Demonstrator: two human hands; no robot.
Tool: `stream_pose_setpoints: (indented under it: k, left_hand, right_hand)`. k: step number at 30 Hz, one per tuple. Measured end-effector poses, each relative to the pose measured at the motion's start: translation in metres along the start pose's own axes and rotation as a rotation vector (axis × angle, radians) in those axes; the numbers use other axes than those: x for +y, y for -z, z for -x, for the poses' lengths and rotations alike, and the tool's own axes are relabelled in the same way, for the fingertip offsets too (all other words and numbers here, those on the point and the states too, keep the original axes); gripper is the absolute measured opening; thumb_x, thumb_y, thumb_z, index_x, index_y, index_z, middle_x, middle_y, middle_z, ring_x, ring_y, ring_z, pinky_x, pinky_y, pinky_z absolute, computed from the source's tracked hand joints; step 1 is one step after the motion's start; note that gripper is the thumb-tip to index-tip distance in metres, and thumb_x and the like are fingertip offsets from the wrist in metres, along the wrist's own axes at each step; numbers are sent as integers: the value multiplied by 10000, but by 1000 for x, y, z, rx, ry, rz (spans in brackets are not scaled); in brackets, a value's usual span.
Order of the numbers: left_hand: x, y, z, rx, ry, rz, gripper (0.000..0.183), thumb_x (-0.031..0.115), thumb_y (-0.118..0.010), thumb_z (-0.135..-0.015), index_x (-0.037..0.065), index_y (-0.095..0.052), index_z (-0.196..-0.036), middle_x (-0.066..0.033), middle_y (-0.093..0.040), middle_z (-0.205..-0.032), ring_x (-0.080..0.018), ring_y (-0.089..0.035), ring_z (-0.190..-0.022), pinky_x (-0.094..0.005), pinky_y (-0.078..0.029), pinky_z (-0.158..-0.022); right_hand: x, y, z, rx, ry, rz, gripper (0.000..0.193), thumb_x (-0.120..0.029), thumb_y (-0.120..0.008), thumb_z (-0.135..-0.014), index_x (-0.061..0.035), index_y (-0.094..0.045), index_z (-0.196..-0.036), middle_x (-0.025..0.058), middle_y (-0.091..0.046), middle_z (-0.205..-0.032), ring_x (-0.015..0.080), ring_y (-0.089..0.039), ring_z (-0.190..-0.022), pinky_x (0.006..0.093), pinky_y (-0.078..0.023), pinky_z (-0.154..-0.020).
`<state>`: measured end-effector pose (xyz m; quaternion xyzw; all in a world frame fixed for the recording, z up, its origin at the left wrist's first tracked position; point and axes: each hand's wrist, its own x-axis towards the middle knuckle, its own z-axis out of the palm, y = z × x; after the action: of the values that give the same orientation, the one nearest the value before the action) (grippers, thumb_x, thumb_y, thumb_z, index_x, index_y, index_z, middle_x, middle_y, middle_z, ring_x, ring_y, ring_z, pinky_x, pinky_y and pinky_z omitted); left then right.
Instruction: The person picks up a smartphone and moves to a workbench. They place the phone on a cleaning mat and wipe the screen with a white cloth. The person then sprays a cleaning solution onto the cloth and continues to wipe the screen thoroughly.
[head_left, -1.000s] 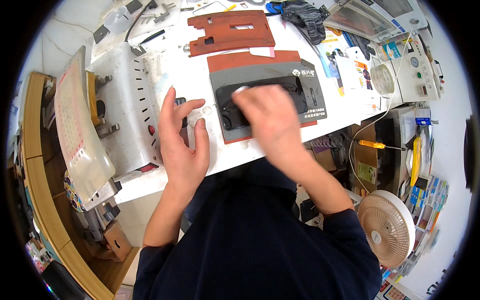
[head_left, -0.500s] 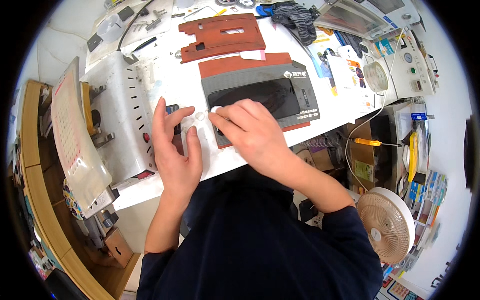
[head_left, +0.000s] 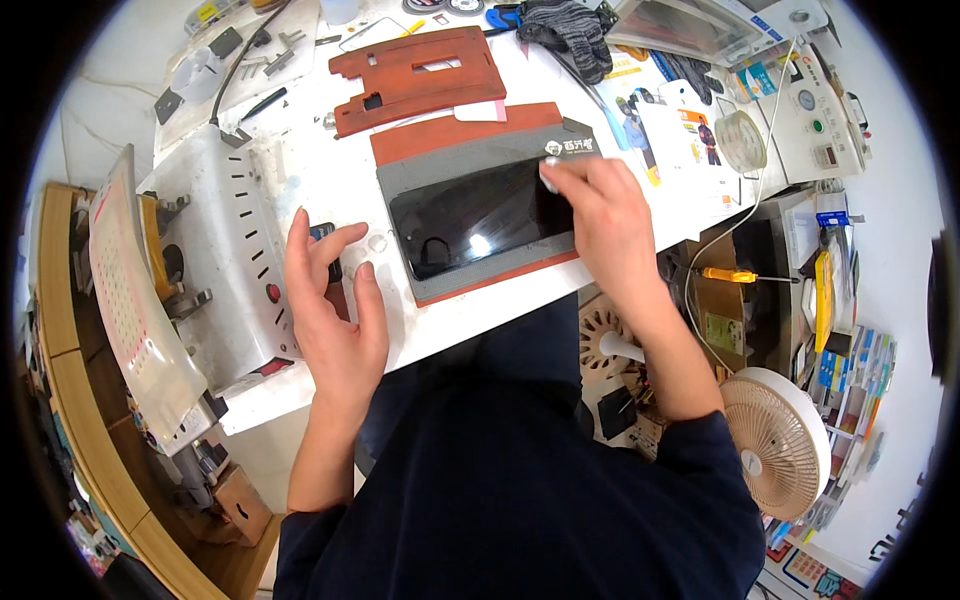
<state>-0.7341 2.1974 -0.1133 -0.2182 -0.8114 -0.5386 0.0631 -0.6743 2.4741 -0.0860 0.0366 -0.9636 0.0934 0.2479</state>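
A black phone-sized glass screen point(head_left: 480, 215) lies face up on a grey mat point(head_left: 440, 178), which rests on a red-brown pad point(head_left: 465, 133). My right hand point(head_left: 612, 222) pinches a small white wad point(head_left: 548, 176), perhaps a wipe or cotton, at the screen's upper right end. Bright reflections show on the glass. Left of the mat, my left hand point(head_left: 340, 325) hovers over the table edge, palm turned inward, its fingers spread and holding nothing. Partly hidden behind its fingers is a dark, phone-like object point(head_left: 322, 233). A small clear disc point(head_left: 377, 243) lies between that hand and the mat.
A white slotted metal machine point(head_left: 225, 250) stands at the left. Beyond the mat lies a red-brown cut-out plate point(head_left: 420, 80). Grey gloves point(head_left: 570, 35), a tape roll point(head_left: 741, 142) and a gauge-fitted machine point(head_left: 815, 115) sit far right. Below stands a fan point(head_left: 775, 445).
My right hand has moved from the screen's left end to its upper right end with the white wad, uncovering the left part. My left hand stays spread in nearly the same place.
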Motion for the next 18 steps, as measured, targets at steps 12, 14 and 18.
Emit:
stream_pose_setpoints:
  k: [12,14,18]
  left_hand:
    - [-1,1,2,5,29,30,669,-42,-568,-950,-18,-276,-1551,-105,-668,-1233,-138,-597,-1038,-237,-478,-832]
    - [0,-2,-1,18,10,36,672,-36,-582,-940,-26,-289,-1545,-100,-677,-1216,-154,-599,-1035,-249,-480,-827]
    - [1,-1,2,29,46,72,673,-43,-581,-936,-27,-290,-1543,-104,-673,-1222,-156,-600,-1041,-250,-473,-827]
  right_hand:
    - [-79,-8,29,3,2,-34,391,-8,-653,-750,38,-706,-1135,107,-670,-1076,250,-624,-921,361,-521,-814]
    - [-109,-15,18,15,43,-132,422,-5,-657,-732,45,-693,-1150,111,-670,-1077,258,-627,-919,366,-523,-814]
    - [-93,-13,21,27,69,-141,397,13,-633,-747,30,-696,-1139,106,-673,-1050,258,-618,-915,379,-519,-809]
